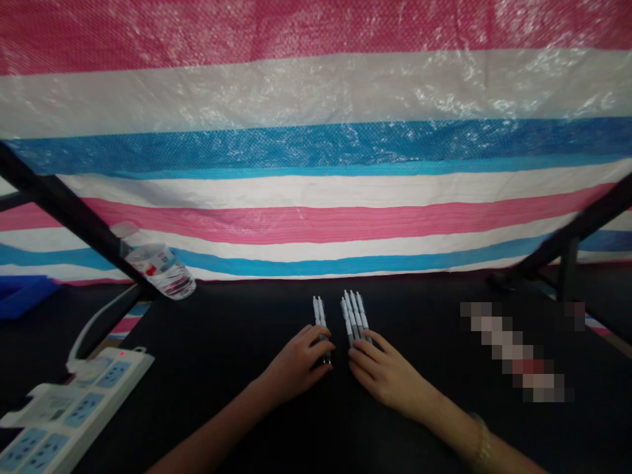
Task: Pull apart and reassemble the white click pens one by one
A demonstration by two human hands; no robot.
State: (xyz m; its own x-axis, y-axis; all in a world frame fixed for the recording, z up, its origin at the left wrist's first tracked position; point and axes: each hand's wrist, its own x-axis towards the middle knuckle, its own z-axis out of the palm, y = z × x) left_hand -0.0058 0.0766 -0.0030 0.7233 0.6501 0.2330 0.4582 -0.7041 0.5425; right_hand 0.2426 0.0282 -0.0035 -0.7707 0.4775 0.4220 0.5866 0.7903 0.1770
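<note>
Two white pens with grey grips [320,313] lie side by side on the black table [237,322], pointing away from me. My left hand [299,362] has its fingers curled over their lower ends. Just to the right, several similar white pens [354,313] lie in a row, slightly fanned. My right hand [385,375] rests with bent fingers around the lower part of that row. A narrow gap separates the two groups and my two hands. The pens' near ends are partly hidden under my fingers.
A white power strip [81,408] with a plugged-in cable is at the lower left. A clear plastic bottle [162,270] leans near the left frame bar. A blurred-out object [513,349] lies on the right. Striped sheeting [316,224] hangs behind; a blue tray [24,293] is far left.
</note>
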